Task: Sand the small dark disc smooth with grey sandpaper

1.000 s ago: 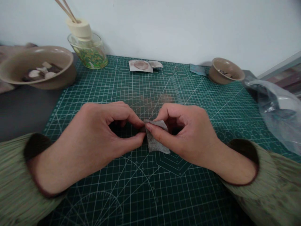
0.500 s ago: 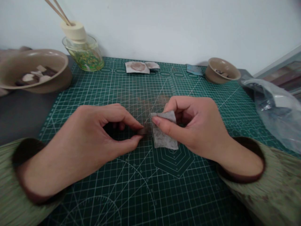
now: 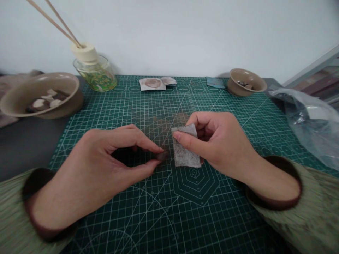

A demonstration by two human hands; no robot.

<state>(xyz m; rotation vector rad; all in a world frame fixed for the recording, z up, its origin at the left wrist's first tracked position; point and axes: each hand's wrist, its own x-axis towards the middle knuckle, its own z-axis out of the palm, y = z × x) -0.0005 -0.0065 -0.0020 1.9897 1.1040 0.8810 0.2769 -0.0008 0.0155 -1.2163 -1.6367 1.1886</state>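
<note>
Between thumb and forefinger, my left hand (image 3: 116,158) pinches a small dark brown piece (image 3: 162,155), low over the green cutting mat (image 3: 111,218). What the piece is made of I cannot tell. My right hand (image 3: 214,141) is closed on a folded grey piece of sandpaper (image 3: 185,152), its thumb lying across the front. A narrow gap parts the sandpaper from the brown piece. Reddish-brown dust (image 3: 159,120) lies on the mat just beyond both hands.
At the left stands a brown bowl (image 3: 75,102) with several dark and pale pieces, by a reed diffuser (image 3: 97,76). Worn paper squares (image 3: 152,84) and a blue-grey sheet (image 3: 215,82) lie at the back. A smaller bowl (image 3: 238,90) and a clear plastic bag (image 3: 307,123) are at the right.
The camera view has tipped up slightly, so background things sit lower in the picture. Both hands keep their grips, and the brown piece and sandpaper remain apart.
</note>
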